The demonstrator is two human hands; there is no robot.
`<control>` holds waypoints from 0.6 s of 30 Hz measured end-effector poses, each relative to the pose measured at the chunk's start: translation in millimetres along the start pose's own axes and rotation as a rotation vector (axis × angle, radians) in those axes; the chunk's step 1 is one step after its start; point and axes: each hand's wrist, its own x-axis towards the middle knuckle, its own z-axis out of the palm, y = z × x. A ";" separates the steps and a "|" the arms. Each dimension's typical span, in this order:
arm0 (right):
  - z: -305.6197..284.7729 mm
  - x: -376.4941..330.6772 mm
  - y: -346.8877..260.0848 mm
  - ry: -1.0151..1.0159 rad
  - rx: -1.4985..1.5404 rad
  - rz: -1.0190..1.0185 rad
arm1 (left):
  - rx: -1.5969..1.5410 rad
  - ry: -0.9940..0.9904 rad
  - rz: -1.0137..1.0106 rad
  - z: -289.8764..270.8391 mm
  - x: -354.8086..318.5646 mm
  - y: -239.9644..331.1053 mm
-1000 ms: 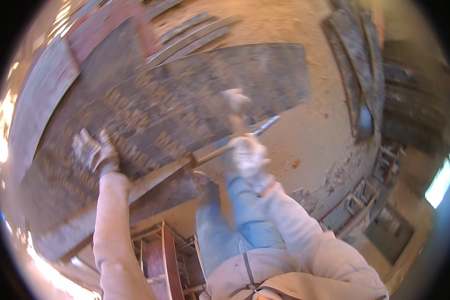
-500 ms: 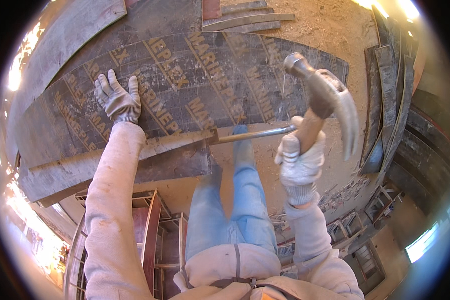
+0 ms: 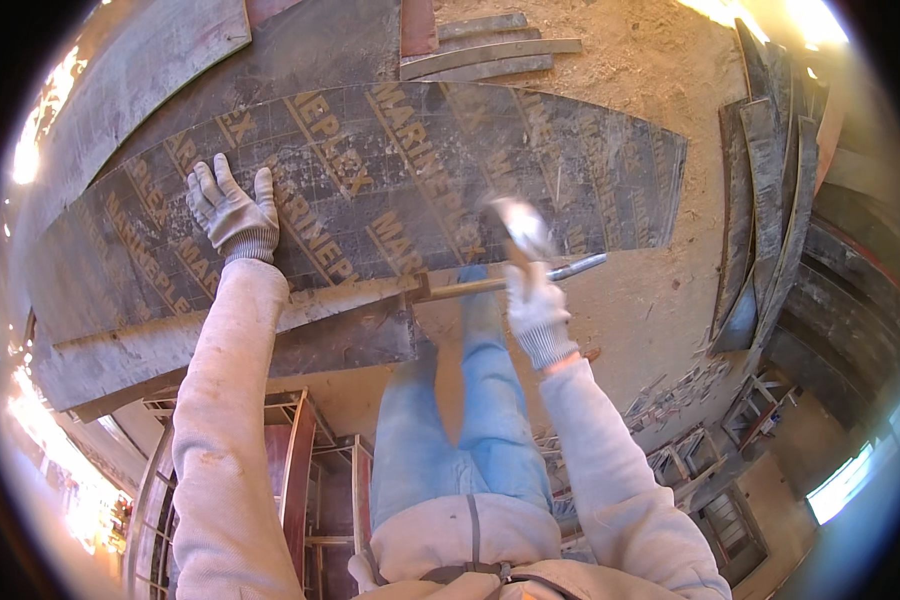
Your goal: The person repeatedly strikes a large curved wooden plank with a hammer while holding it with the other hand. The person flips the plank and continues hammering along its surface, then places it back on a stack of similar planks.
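Note:
A dark curved plywood panel [image 3: 400, 150] with tan printing lies in front of me. My left hand [image 3: 234, 215], in a pale glove, rests on its left part with the fingers spread. My right hand [image 3: 538, 308], gloved too, is closed round the wooden handle of a claw hammer [image 3: 523, 228]. Motion blurs the hammer head, which is over the panel's near edge; contact cannot be told. A metal bar [image 3: 580, 268] runs sideways past my right hand, its left end by a wooden strip [image 3: 345, 300] along the panel's near edge.
Curved strips [image 3: 490, 58] lie on sandy ground beyond the panel. More long dark boards [image 3: 770, 200] lean in a stack at the right. Below left stand wooden frames [image 3: 300, 455]. Scraps [image 3: 665, 395] litter the floor at the right.
My right hand has swung the hammer left and slightly down, from right of the panel's middle toward its near edge. My left hand stays in place on the panel.

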 end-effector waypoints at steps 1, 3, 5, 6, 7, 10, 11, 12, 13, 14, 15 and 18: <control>4.2 1.2 4.2 -0.228 -0.109 0.087 | 0.011 0.028 0.014 -0.2 -1.5 0.4; 9.4 -2.4 8.6 -0.314 -0.090 0.129 | 0.056 -0.037 -0.005 0.1 -2.6 0.3; 7.3 -12.9 9.4 0.003 0.164 0.024 | -0.014 0.059 0.034 -0.2 -4.0 -0.2; 8.3 -16.5 8.8 0.111 0.226 0.074 | -0.014 0.030 0.037 -1.0 -3.8 -1.5; 5.4 -21.8 6.8 0.057 0.269 0.126 | -0.016 0.051 0.038 -0.8 -2.4 -0.5; 13.9 -20.6 10.6 -0.045 0.164 0.162 | -0.029 0.080 0.049 -1.2 1.8 1.3; 18.4 -18.3 14.9 -0.065 0.116 0.230 | -0.065 0.120 0.067 -1.9 3.3 1.9; 22.0 -17.2 20.3 -0.146 0.081 0.303 | -0.055 0.131 0.073 -2.7 4.4 3.0; 28.2 -12.5 28.6 -0.205 0.067 0.339 | -0.038 0.069 0.071 -3.5 5.4 3.5; 31.5 -13.7 36.3 -0.033 0.073 0.243 | -0.042 0.082 0.061 -5.0 5.2 4.0; 31.5 -14.8 46.9 0.072 0.240 0.218 | -0.052 0.098 0.074 -6.3 4.3 3.6; 37.2 -26.5 68.4 0.097 0.323 -0.007 | -0.022 0.043 0.057 -7.5 2.6 2.5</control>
